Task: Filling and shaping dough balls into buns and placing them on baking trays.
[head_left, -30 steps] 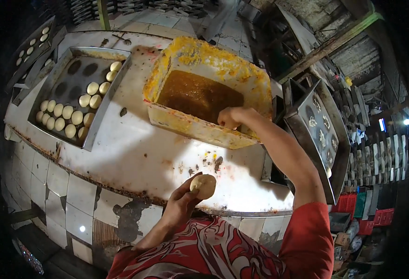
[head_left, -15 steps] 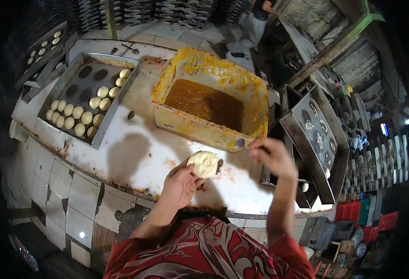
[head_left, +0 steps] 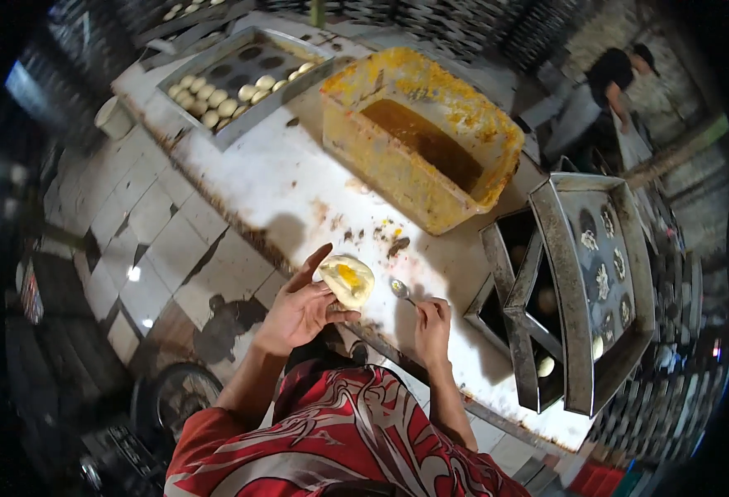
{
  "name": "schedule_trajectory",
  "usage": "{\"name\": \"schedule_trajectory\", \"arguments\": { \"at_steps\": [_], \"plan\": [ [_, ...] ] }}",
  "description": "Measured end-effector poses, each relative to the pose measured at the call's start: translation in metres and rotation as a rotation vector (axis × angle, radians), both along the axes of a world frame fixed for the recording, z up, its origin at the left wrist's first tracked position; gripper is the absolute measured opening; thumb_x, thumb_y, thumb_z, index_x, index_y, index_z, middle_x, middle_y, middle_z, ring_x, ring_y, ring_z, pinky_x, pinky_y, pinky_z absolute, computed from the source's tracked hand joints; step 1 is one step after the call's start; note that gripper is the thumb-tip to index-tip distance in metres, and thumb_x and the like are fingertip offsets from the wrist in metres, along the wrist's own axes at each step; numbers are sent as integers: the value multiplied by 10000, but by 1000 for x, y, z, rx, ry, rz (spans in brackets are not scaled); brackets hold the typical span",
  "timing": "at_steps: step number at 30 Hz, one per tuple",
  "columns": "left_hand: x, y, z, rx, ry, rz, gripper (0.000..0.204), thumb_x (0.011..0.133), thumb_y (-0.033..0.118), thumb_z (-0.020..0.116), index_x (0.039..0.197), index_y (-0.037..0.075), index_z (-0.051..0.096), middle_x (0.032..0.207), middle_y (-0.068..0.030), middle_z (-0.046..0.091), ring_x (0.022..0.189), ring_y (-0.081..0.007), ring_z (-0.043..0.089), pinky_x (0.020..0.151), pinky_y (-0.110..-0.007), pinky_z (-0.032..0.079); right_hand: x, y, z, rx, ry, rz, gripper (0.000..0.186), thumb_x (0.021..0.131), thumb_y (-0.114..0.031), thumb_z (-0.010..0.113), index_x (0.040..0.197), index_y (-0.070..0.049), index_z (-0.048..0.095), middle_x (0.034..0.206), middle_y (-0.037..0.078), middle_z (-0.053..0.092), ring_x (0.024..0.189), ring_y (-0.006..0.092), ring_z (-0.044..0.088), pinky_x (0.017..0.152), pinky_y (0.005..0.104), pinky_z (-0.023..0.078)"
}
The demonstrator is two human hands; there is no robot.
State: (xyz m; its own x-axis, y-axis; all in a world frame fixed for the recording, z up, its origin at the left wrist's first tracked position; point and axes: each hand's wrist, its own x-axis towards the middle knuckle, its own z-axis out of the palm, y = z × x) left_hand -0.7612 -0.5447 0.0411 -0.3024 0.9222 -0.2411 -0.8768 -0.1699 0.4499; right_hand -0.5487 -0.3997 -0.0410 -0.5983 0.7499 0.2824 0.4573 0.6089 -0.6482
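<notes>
Ahead-right of the left grip (head_left: 300, 313), which clamps dough (head_left: 357, 294), a tub (head_left: 387, 176) holds brown paste (head_left: 422, 137); the right grip (head_left: 433, 329) pinches a spoon (head_left: 399, 288). Unlike earlier, a yellow dollop (head_left: 348, 275) lies on the dough.

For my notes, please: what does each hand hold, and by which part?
Left hand: dough round, by its near edge; any support underneath is hidden. Right hand: spoon, by its handle.
</notes>
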Motion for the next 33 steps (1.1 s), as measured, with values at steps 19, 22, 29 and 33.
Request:
{"name": "schedule_trajectory", "arguments": {
  "at_steps": [19, 22, 29, 33],
  "plan": [
    [259, -117, -24, 117, -191, 138, 294, 952, 169, 417, 1190, 5, 470, 1166, -96, 537, 1057, -188, 526, 922, -314, 421, 139, -124, 108, 275, -18, 781, 222, 802, -96, 620, 991, 8, 565, 899, 160, 581, 830, 313, 578, 700, 360, 480],
    [288, -117, -35, -215, 382, -34, 338, 937, 117, 462, 1249, -11, 437, 1162, -91, 532, 1050, -170, 520, 905, -300, 421, 181, -111, 110, -313, -244, 725, 219, 809, -84, 605, 993, 11, 534, 861, 160, 604, 774, 312, 610, 673, 367, 493],
    [394, -83, -45, 1, 302, -371, 325, 948, 116, 426, 1240, -25, 441, 1068, -86, 570, 973, -182, 559, 883, -338, 447, 319, -100, 112, -811, 19, 321, 122, 851, -67, 602, 939, -1, 550, 910, 96, 585, 854, 164, 613, 716, 286, 503],
    [471, -13, -48, -169, 57, -220, 236, 951, 146, 445, 1139, 4, 466, 1020, -105, 572, 934, -208, 577, 824, -369, 483, 394, -119, 95, 62, 25, 22, 195, 774, -75, 631, 960, -36, 588, 1076, 169, 484, 888, 344, 513, 778, 406, 426]
  ]
}}
